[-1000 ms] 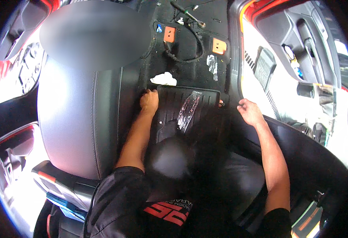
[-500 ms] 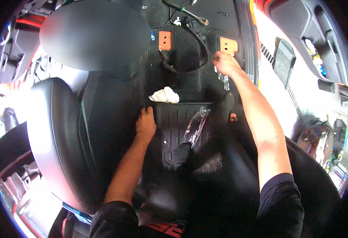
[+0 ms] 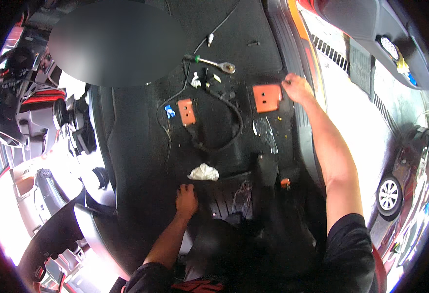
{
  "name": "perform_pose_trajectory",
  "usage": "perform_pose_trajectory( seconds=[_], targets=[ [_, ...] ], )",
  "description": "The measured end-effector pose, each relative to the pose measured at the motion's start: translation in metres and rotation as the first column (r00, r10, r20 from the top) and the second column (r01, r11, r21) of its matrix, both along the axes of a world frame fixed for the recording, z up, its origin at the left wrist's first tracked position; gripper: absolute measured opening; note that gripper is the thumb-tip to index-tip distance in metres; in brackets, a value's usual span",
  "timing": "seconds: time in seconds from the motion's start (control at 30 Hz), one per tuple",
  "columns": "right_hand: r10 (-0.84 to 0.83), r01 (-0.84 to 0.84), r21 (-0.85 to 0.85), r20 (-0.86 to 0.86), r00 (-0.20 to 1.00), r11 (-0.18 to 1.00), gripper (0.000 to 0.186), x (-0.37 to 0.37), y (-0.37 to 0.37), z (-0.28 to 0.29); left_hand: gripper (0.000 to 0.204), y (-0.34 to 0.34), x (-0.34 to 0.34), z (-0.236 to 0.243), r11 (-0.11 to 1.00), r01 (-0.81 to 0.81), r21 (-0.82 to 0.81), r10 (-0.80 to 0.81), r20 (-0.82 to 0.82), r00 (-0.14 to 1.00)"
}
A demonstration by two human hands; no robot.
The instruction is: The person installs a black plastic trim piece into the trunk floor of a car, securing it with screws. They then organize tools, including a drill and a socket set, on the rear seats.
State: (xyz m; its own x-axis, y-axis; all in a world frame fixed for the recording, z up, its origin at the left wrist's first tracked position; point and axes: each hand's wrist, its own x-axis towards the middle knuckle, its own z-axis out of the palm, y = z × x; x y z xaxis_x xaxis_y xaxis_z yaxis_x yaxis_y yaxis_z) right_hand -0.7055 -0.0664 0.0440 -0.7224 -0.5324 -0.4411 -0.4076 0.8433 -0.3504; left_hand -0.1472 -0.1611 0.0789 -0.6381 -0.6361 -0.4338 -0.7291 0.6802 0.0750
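My right hand (image 3: 297,89) is closed at the carpet's edge by the door sill, just right of an orange metal plate (image 3: 265,98) with two holes. Whatever lies between its fingers is too small to make out. Down at the floor mat's edge, my left hand (image 3: 187,199) rests with fingers forward and a little bent, seemingly holding nothing. Just beyond it lies a crumpled white cloth or tissue (image 3: 204,172). A second orange plate (image 3: 187,113) shows through the carpet farther left, beside a small blue piece (image 3: 169,112).
A ratchet (image 3: 219,65) with a green handle lies on the dark carpet (image 3: 141,132), near a thin cable (image 3: 176,93) and a thick black harness (image 3: 239,122). A bolt (image 3: 254,43) lies farther off. Clear plastic wrappers (image 3: 265,134) and a ribbed mat (image 3: 221,195) are nearer.
My view has shifted forward, bringing more carpet and the whole ratchet into sight. My right hand has moved from the right plate's near side to its right edge. My left hand stays near the white cloth.
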Motion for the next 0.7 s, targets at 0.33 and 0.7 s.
perform_pose_trajectory(
  seconds=[0.33, 0.7],
  targets=[
    [-0.093, 0.042, -0.395, -0.112, 0.989, 0.918, 0.058, -0.022, -0.117, -0.036, 0.024, -0.196, -0.327, -0.010, 0.937, -0.260, 0.233, 0.347, -0.694, 0.630],
    [0.190, -0.251, -0.177, -0.304, 0.933, 0.952, 0.034, -0.063, -0.131, -0.056, 0.045, -0.227, -0.406, -0.053, 0.926, -0.337, 0.170, 0.350, -0.052, 0.935]
  ],
)
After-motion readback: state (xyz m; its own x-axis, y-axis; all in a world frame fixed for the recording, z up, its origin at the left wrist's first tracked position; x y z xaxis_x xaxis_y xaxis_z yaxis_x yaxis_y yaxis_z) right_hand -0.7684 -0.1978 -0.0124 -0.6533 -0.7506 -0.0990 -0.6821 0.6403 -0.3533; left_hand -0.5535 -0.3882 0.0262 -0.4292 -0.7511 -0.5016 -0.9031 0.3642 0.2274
